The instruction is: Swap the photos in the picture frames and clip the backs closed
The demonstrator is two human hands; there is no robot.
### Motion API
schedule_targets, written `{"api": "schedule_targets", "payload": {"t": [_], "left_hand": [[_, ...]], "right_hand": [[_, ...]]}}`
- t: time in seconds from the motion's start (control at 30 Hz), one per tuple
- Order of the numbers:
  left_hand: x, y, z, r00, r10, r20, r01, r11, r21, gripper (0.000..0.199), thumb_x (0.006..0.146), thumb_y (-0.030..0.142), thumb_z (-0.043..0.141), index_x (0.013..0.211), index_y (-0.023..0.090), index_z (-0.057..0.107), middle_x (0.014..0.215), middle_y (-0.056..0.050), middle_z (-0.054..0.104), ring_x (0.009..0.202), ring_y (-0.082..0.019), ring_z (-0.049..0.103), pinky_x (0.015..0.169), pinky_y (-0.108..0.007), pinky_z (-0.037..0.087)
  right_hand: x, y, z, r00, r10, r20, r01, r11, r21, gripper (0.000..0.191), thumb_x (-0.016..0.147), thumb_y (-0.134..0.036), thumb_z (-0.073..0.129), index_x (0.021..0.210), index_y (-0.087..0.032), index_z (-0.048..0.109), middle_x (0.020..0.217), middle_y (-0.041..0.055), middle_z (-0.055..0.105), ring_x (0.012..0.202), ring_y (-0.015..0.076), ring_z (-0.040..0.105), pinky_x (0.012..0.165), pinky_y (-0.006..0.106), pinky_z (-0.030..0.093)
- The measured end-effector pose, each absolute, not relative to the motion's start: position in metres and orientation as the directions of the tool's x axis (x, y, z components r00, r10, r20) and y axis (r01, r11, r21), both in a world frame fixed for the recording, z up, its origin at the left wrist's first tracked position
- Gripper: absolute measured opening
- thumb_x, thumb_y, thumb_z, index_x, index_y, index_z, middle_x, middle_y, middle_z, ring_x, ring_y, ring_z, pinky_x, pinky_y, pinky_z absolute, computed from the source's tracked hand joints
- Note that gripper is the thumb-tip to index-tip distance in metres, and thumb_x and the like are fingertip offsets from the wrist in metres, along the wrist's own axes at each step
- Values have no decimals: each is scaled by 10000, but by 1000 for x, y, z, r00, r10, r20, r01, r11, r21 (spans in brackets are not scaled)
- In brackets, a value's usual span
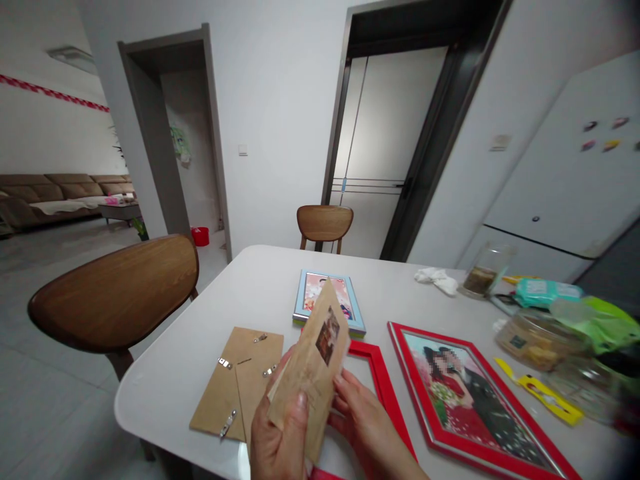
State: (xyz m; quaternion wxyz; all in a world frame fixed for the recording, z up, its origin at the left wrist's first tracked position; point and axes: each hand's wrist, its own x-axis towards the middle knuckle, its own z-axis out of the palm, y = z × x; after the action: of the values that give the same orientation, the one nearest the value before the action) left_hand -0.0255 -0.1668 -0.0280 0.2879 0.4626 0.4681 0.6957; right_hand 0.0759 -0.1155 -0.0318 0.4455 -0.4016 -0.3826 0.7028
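Note:
A brown paper envelope (313, 387) with a small dark picture printed on it stands tilted above the table's near side. My left hand (280, 433) grips its lower left part, thumb across the front. At the right edge, my right hand (363, 420) pinches the paper with its fingers curled. Beneath both hands lies an empty red frame (383, 383), partly hidden. To the left rests a brown backing board (215, 393) with metal clips and a stand leg. A red-framed couple photo (463, 393) lies on the right.
Behind the envelope, a light blue framed picture (357, 307) lies stacked on the white table (170, 373). Along the right side are a glass jar (483, 273), a crumpled tissue (437, 280), a teal packet (547, 293), a plastic food tub (540, 340) and a yellow tool (550, 400).

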Motion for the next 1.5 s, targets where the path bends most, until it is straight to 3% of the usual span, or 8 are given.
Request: {"api": "schedule_targets", "payload": {"t": [0.17, 0.47, 0.67, 0.83, 0.97, 1.07, 1.13, 1.5], "left_hand": [[-21, -161, -45, -284, 940, 191, -130, -236, 963, 531, 754, 300, 493, 1240, 145, 347, 1167, -107, 513, 1051, -240, 488, 859, -322, 430], [-61, -159, -71, 83, 985, 154, 554, -174, 814, 601, 607, 132, 484, 1200, 120, 389, 1267, -117, 403, 1168, -246, 347, 987, -392, 272], [-60, -160, -81, 206, 965, 160, 653, -258, 712, 607, 599, 145, 512, 1193, 94, 395, 1288, -159, 360, 1186, -266, 315, 976, -414, 281], [-62, -159, -86, 255, 946, 199, 667, -321, 672, 572, 641, 244, 560, 1176, 105, 411, 1291, -172, 350, 1189, -271, 308, 964, -417, 292], [-62, -156, -81, 284, 946, 156, 712, -317, 627, 597, 637, 305, 583, 1165, 75, 423, 1278, -191, 362, 1185, -291, 306, 958, -440, 290], [-59, -154, -69, 307, 948, 89, 762, -301, 574, 578, 626, 275, 583, 1146, 60, 449, 1247, -186, 409, 1174, -304, 313, 960, -457, 276], [-54, -152, -59, 291, 955, 52, 783, -269, 561, 535, 610, 247, 589, 1112, 94, 490, 1222, -156, 447, 1148, -304, 339, 944, -457, 295], [-52, -151, -41, 287, 958, 9, 778, -239, 581, 542, 564, 294, 669, 1072, 181, 516, 1239, -83, 428, 1103, -285, 341, 910, -414, 319]], "right_hand": [[105, -109, -42, -173, 949, -264, -455, -315, -833, 488, 697, -331, 524, 1150, -170, 439, 911, 72, 654, 776, 207, 612, 661, 316, 480], [143, -93, -40, -235, 908, -347, -73, -372, -925, 496, 707, -327, 447, 1175, -162, 426, 818, 85, 679, 649, 215, 636, 551, 308, 486], [130, -91, -35, -287, 893, -347, -54, -377, -925, 466, 715, -320, 412, 1154, -167, 444, 791, 79, 679, 607, 199, 630, 550, 304, 478], [134, -82, -42, -298, 924, -241, 221, -179, -959, 422, 748, -349, 324, 1068, -148, 511, 829, 87, 669, 689, 202, 624, 598, 303, 466], [143, -71, -49, -266, 963, -45, 709, 164, -685, 357, 761, -352, 318, 919, -165, 578, 838, 112, 657, 793, 245, 596, 658, 335, 428], [143, -70, -52, -194, 981, 20, 929, 191, -317, 357, 775, -382, 311, 888, -172, 577, 758, 137, 656, 711, 277, 601, 588, 356, 401], [141, -72, -53, -179, 983, 49, 959, 185, -215, 354, 779, -384, 315, 914, -171, 563, 738, 139, 655, 673, 274, 603, 561, 347, 391], [153, -95, -54, -352, 935, 33, 860, 338, -383, 506, 664, -405, 507, 1126, -199, 499, 1155, 108, 513, 1015, 244, 484, 840, 359, 380]]}}
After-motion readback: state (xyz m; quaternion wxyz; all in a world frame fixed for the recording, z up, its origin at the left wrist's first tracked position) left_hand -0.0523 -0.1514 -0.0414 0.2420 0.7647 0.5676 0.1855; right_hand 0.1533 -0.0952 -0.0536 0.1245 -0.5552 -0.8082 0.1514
